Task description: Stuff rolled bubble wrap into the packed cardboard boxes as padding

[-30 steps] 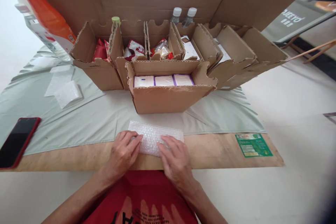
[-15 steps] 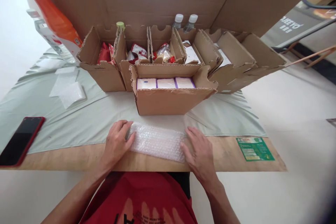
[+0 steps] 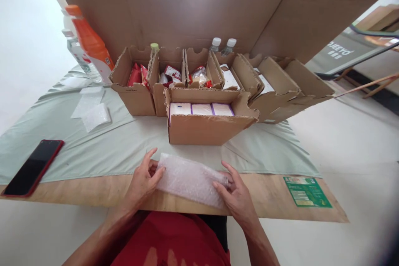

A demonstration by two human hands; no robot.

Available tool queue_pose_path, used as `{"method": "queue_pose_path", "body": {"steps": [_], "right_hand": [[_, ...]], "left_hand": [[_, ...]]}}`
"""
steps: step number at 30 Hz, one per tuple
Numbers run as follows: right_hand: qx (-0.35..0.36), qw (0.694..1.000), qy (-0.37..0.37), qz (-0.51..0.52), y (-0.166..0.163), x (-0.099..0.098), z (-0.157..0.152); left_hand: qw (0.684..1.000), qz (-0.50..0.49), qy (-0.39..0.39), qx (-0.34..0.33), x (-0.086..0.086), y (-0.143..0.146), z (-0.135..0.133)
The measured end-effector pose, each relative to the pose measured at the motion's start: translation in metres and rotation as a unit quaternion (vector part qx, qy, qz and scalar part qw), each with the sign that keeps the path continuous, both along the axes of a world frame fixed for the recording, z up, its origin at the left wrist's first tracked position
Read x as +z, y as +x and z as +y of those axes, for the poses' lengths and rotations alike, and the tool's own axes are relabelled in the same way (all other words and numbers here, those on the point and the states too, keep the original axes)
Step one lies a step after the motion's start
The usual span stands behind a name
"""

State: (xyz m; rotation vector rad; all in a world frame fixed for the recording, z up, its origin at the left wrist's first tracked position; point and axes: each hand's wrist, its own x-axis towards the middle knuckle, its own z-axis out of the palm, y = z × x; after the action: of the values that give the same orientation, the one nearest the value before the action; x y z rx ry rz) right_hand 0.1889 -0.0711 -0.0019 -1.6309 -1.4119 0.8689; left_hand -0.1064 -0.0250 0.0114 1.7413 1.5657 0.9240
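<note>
A flat, folded piece of bubble wrap [image 3: 190,178] lies slanted between my two hands at the front of the table. My left hand [image 3: 145,178] grips its left end, thumb on top and the other fingers curled at the far side. At the right end, my right hand [image 3: 233,187] pinches it with the thumb over the top and the fingers partly hidden behind. Just beyond the bubble wrap stands a cardboard box [image 3: 199,131] holding white packs with purple edges [image 3: 202,109].
Behind is a row of cardboard bins [image 3: 134,102] with red packets, snack bags and white boxes. Orange bottle [image 3: 90,41] stands back left, bubble wrap pieces [image 3: 95,116] and a phone [image 3: 33,168] lie left. A green card [image 3: 307,191] lies right, near the table edge.
My fingers have moved around and under the ends of the bubble wrap, which appears slightly lifted and tilted. The camera view has shifted, so the whole scene sits lower.
</note>
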Motion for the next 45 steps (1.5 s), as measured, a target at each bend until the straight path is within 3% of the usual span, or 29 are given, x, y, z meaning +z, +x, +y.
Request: {"method": "queue_pose_path", "body": {"steps": [4, 7, 10, 13, 16, 19, 21, 23, 25, 28, 34, 37, 41, 45], "right_hand": [[0.036, 0.997, 0.017, 0.066, 0.009, -0.011, -0.022], [0.059, 0.998, 0.006, 0.004, 0.011, -0.016, -0.034], [0.064, 0.994, 0.028, -0.082, 0.011, -0.003, -0.034], [0.018, 0.979, 0.128, -0.16, 0.012, 0.038, -0.019], [-0.088, 0.945, 0.239, -0.204, 0.012, 0.106, 0.015], [-0.157, 0.9, 0.364, -0.184, 0.013, 0.176, 0.067], [-0.104, 0.906, 0.366, -0.183, 0.018, 0.209, 0.106], [-0.007, 0.941, 0.269, -0.207, 0.025, 0.226, 0.144], [0.089, 0.953, 0.125, -0.261, 0.031, 0.23, 0.176], [0.166, 0.922, -0.001, -0.351, 0.035, 0.222, 0.207], [0.106, 0.809, 0.068, -0.573, 0.025, 0.204, 0.223], [0.12, 0.767, 0.042, -0.629, 0.02, 0.195, 0.222], [0.149, 0.746, 0.013, -0.649, 0.016, 0.188, 0.219], [0.138, 0.743, 0.037, -0.654, 0.02, 0.2, 0.205]], "left_hand": [[0.998, -0.047, 0.002, -0.042, -0.009, -0.005, -0.008], [0.995, -0.032, 0.041, -0.091, -0.012, -0.004, -0.011], [0.988, -0.03, 0.086, -0.126, 0.004, -0.004, -0.011], [0.974, -0.007, 0.18, -0.135, 0.045, -0.003, -0.006], [0.944, 0.048, 0.309, -0.106, 0.102, 0.001, 0.014], [0.904, 0.093, 0.412, -0.072, 0.151, 0.012, 0.056], [0.904, 0.108, 0.403, -0.088, 0.171, 0.02, 0.092], [0.92, 0.151, 0.338, -0.127, 0.179, 0.027, 0.128], [0.926, 0.213, 0.262, -0.168, 0.179, 0.031, 0.158], [0.911, 0.291, 0.197, -0.215, 0.174, 0.036, 0.185], [0.848, 0.463, 0.159, -0.204, 0.179, 0.055, 0.189], [0.812, 0.517, 0.141, -0.233, 0.177, 0.065, 0.187], [0.803, 0.51, 0.124, -0.283, 0.168, 0.068, 0.192], [0.815, 0.475, 0.129, -0.305, 0.171, 0.054, 0.194]]}}
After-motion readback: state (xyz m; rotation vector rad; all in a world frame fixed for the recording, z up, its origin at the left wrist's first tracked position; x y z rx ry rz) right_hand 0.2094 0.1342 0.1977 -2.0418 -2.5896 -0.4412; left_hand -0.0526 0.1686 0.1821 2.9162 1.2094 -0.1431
